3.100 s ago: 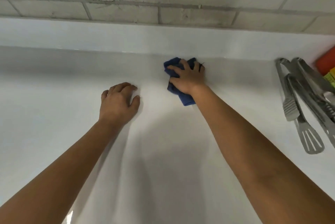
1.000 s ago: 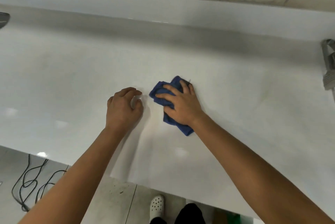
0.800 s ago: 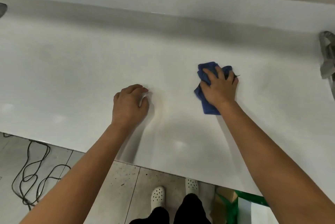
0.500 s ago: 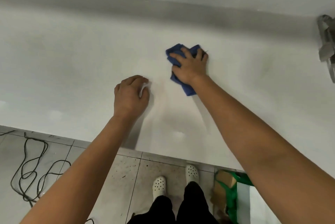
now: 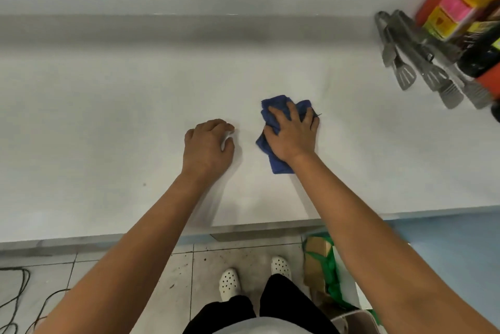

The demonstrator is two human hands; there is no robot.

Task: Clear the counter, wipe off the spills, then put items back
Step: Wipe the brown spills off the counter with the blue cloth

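Observation:
A crumpled blue cloth [image 5: 276, 163] lies on the white counter [image 5: 108, 103], a little right of centre. My right hand [image 5: 293, 136] presses flat on it with spread fingers, covering most of it. Just to its left, my left hand [image 5: 207, 148] rests on the counter with loosely curled fingers and holds nothing. No spill shows on the surface around the cloth.
Several metal tongs and spatulas [image 5: 405, 60] lie at the right rear, beside a dark bottle [image 5: 481, 57] and colourful boxes [image 5: 460, 11]. The counter's front edge runs just below my forearms. On the floor are cables [image 5: 16, 295] and a green bag with cardboard [image 5: 324, 263].
My right hand slid the cloth across the counter, left and right, and now back toward me beside my left hand. My left hand stayed put. The view shifted right.

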